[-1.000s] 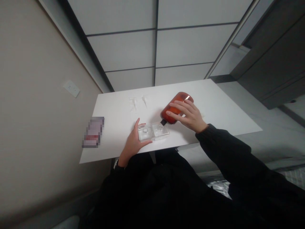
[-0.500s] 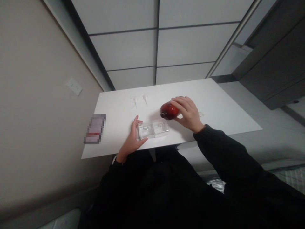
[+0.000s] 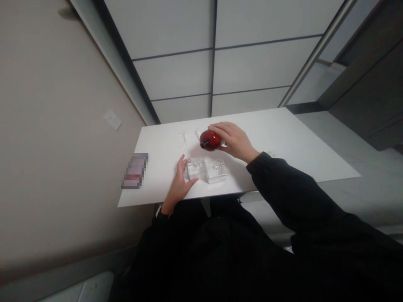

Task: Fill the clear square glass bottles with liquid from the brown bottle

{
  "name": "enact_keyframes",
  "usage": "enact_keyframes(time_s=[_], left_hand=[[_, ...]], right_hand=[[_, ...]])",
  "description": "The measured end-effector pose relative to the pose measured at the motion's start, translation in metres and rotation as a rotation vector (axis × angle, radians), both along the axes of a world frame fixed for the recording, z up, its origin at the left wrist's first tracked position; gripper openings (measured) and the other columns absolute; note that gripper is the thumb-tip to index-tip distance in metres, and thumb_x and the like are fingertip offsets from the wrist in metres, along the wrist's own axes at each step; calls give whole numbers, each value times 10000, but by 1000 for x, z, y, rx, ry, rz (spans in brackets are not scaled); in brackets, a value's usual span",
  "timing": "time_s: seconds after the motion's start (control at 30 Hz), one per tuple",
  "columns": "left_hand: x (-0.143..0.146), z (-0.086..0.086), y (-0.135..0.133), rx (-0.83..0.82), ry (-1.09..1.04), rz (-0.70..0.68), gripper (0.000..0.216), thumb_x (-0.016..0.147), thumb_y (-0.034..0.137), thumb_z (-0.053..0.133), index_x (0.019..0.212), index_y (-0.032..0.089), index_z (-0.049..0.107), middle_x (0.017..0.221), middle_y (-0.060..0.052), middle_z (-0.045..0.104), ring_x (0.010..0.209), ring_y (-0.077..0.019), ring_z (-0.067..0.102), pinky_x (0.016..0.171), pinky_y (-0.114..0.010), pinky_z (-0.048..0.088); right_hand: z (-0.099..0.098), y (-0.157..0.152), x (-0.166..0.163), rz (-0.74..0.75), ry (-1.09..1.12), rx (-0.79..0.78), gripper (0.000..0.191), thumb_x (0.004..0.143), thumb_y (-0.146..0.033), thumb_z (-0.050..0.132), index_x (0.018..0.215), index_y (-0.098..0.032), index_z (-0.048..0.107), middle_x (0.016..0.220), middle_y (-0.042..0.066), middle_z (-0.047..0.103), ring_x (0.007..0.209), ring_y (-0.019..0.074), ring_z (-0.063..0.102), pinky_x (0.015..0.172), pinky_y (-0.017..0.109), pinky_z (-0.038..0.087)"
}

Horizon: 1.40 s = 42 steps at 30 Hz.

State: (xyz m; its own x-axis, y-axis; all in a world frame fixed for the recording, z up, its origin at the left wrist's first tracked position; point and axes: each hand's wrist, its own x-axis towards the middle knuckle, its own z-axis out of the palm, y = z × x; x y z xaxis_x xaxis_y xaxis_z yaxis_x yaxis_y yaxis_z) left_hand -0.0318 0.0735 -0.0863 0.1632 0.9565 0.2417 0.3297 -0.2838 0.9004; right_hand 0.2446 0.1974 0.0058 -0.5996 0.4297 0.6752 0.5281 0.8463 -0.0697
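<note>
My right hand (image 3: 232, 140) grips a glossy dark red bottle (image 3: 210, 140) by its base end. It is held tilted above the table, its short narrow neck pointing left and toward me. Below it, two clear square containers (image 3: 216, 170) stand side by side, each with a round feature on top. With thumb and fingers spread around its sides, my left hand (image 3: 181, 180) holds the left clear container (image 3: 195, 167). Whether any liquid is in the containers or leaving the bottle, I cannot tell.
Small whitish translucent pieces (image 3: 185, 137) lie at the back of the white table (image 3: 283, 138). A pixelated phone-like object (image 3: 135, 171) rests near the left edge. A wall stands to the left and a panelled cabinet (image 3: 182, 75) behind the table.
My right hand has carried the red bottle left, from above the right container toward the left one. My left hand stays at the left container. The whole view has shifted slightly.
</note>
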Motion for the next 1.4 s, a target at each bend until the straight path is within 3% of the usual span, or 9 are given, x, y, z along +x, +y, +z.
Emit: enact_keyframes(time_s=[0.2, 0.47, 0.73, 0.93, 1.4], left_hand=[[-1, -3, 0, -5, 22, 31, 847, 918, 336, 757, 1632, 253, 311, 1647, -165, 414, 1588, -344, 380, 1334, -585, 296], [-3, -8, 1, 28, 68, 52, 805, 930, 376, 750, 1624, 264, 357, 1635, -153, 437, 1553, -344, 423, 1315, -588, 332], [-2, -5, 0, 28, 83, 51, 803, 933, 367, 751, 1627, 271, 359, 1634, -148, 429, 1558, -350, 410, 1314, -588, 338], [3, 0, -3, 36, -23, 29, 948, 907, 359, 796, 1671, 290, 240, 1712, -164, 336, 1579, -358, 393, 1321, -599, 321], [4, 2, -3, -5, 2, 47, 923, 918, 321, 776, 1674, 244, 250, 1705, -179, 378, 1604, -363, 368, 1340, -607, 277]], right_hand=[[1, 13, -10, 91, -96, 72, 683, 929, -192, 771, 1562, -212, 514, 1447, 173, 683, 1333, 351, 632, 1156, 603, 517], [-5, 8, -20, 111, -157, 206, 518, 1028, -92, 585, 1532, -196, 526, 1483, 157, 672, 1388, 288, 626, 1194, 559, 500], [-5, 6, -20, 95, -204, 284, 510, 1034, -53, 552, 1520, -206, 534, 1492, 150, 673, 1393, 281, 634, 1179, 553, 525], [-7, 7, -21, 85, -196, 262, 544, 1029, -44, 557, 1534, -246, 530, 1502, 128, 672, 1398, 275, 639, 1184, 570, 526], [-4, 4, -21, 117, -200, 268, 635, 1002, 6, 567, 1571, -270, 505, 1541, 120, 648, 1438, 267, 613, 1201, 560, 515]])
